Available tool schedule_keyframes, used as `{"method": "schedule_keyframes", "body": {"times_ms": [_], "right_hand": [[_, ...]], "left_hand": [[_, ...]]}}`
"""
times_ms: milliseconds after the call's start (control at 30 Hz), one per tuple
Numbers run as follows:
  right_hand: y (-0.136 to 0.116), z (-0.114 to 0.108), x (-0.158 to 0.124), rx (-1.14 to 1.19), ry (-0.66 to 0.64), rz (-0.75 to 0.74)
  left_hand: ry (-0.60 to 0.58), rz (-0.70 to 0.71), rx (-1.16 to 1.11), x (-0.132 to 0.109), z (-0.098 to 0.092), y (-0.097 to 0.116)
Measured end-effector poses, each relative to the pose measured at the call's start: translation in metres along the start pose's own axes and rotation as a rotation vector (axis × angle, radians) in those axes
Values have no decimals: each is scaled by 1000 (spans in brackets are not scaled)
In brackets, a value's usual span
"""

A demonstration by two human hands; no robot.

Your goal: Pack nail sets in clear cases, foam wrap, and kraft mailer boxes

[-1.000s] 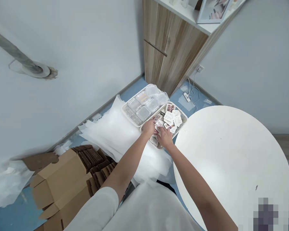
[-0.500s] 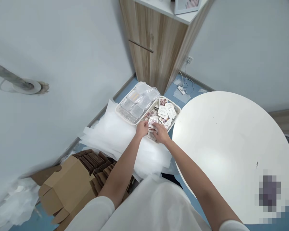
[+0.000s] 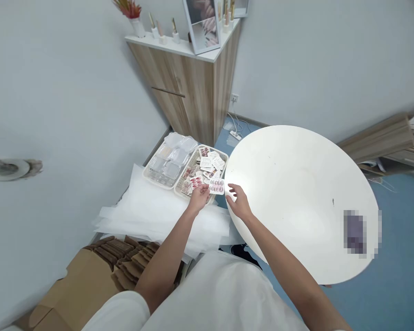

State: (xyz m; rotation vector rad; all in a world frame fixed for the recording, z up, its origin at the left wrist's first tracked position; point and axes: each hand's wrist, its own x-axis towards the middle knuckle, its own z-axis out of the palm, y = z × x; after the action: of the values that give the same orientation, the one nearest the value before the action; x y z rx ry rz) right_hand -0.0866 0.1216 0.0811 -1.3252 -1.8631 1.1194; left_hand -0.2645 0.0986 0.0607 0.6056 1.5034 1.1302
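Note:
My left hand pinches a small card of press-on nails by its left edge. The card shows rows of pinkish-purple nails and is held level over the near corner of a white basket. Apart from the card, just to its right, my right hand has its fingers spread and holds nothing, above the round table's left edge. Many more nail cards lie loosely heaped in the basket, some with nails up and some with printed backs up.
Another basket with clear plastic boxes stands left of the cards. White sheets are stacked in front, beside folded brown cardboard boxes. On the right is a round white table with a blurred-out patch. Behind stands a wood-grain cabinet.
The card has come up out of the heap in my left hand. My right hand has drawn away to the right and opened. The view has tilted up and turned right.

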Motion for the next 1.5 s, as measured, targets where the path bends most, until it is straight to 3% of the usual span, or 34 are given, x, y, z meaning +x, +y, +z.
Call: {"method": "schedule_keyframes", "body": {"times_ms": [167, 400, 667, 867, 1100, 1300, 1500], "right_hand": [[20, -55, -49, 266, 63, 254], [48, -124, -116, 414, 135, 372], [82, -172, -157, 541, 228, 449], [92, -185, -168, 574, 217, 468], [91, -193, -167, 638, 198, 485], [86, -183, -165, 765, 297, 508], [77, -167, -166, 817, 402, 533]], "left_hand": [[-211, -23, 55, -44, 55, -11], [-401, -73, 191, -100, 133, -30], [-415, -45, 275, -129, 195, -50], [-425, -25, 321, -141, 212, -50], [-412, -13, 307, -134, 213, -38], [-420, -119, 137, -131, 212, -33], [-495, -146, 152, -136, 211, -46]]}}
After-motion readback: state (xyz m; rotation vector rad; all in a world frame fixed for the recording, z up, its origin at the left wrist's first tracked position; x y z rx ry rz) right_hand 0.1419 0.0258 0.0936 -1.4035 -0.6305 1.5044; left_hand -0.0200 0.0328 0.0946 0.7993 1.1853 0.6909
